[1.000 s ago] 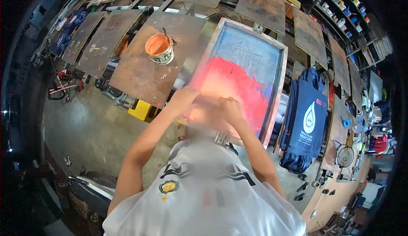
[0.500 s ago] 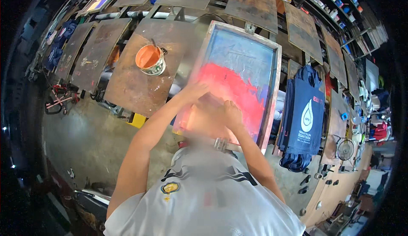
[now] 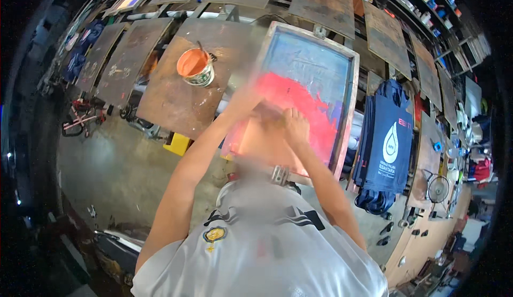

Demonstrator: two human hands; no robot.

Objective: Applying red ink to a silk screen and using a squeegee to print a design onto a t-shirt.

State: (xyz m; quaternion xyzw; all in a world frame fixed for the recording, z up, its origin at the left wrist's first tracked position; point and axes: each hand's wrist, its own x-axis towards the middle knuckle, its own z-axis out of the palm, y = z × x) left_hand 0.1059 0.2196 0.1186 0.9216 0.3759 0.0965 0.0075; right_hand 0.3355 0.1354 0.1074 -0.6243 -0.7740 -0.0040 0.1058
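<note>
A screen-printing frame with pale wooden sides lies in front of me. Its blue mesh carries a wide patch of bright red-pink ink, with a paler orange area nearest me. Both hands are over the inked part. My right hand is closed, fingers curled over the right end of a dark brownish bar, which looks like a squeegee. My left hand is at the bar's other end, closed round it as far as the blur shows. Blur hides the bar's lower edge.
A small bucket of orange ink with a stick in it stands on a brown board to the left. Dark blue printed tote bags lie stacked at the right. More flat boards line the far side; shelves hold bottles.
Both hands have moved a little away from me across the mesh with the bar. The whole view has shifted slightly; the bucket and bags stay in place.
</note>
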